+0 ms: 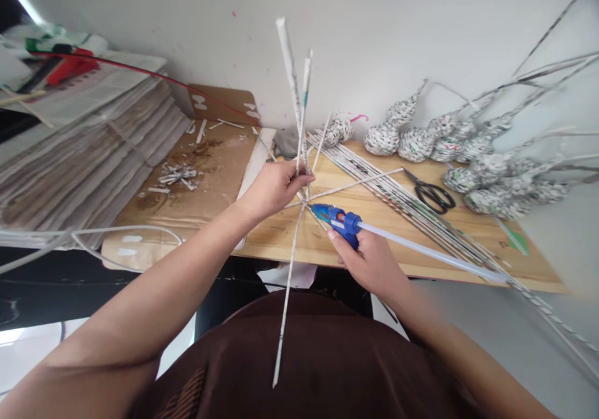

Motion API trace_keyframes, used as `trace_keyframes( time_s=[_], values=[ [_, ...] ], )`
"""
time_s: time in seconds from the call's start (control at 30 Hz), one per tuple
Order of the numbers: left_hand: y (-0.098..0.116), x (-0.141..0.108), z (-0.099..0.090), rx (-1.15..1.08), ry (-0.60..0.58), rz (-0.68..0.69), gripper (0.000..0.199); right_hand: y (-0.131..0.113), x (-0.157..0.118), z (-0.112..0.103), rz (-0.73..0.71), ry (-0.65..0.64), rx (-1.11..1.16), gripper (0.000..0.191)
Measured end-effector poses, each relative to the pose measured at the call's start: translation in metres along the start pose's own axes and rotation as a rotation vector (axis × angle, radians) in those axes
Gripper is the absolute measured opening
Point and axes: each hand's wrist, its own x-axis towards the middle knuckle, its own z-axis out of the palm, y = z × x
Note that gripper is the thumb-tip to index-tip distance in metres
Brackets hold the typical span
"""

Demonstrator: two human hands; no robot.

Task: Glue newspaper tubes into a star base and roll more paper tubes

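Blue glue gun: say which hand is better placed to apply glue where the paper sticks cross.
Probably the right hand: it grips the blue glue gun, aimed at the crossing, while the left hand pinches the raised paper sticks.

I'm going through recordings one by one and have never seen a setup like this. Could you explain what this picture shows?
There is no machine here: these are a person's own two bare hands. The single picture comes from a camera worn on the head, looking forward and down.

The left hand grips thin paper rods, some standing upright. The right hand holds a blue glue gun, with a long pale glue stick behind it. Its nozzle points to where the rods cross; whether it touches them is hard to tell.

On the wooden tabletop lie a bundle of loose rods, black-handled scissors and rounded woven pieces. To the left are paper scraps on cardboard and a tall paper stack.
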Motion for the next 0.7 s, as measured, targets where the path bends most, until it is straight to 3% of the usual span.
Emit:
trace_keyframes(
  time_s=[0.7],
  values=[
    [-0.0045, 0.0012, -0.0006, 0.108, 0.008, 0.089, 0.015, -0.0009, 0.0042, 0.0012, -0.055, -0.028, 0.025, 0.029]
  ],
)
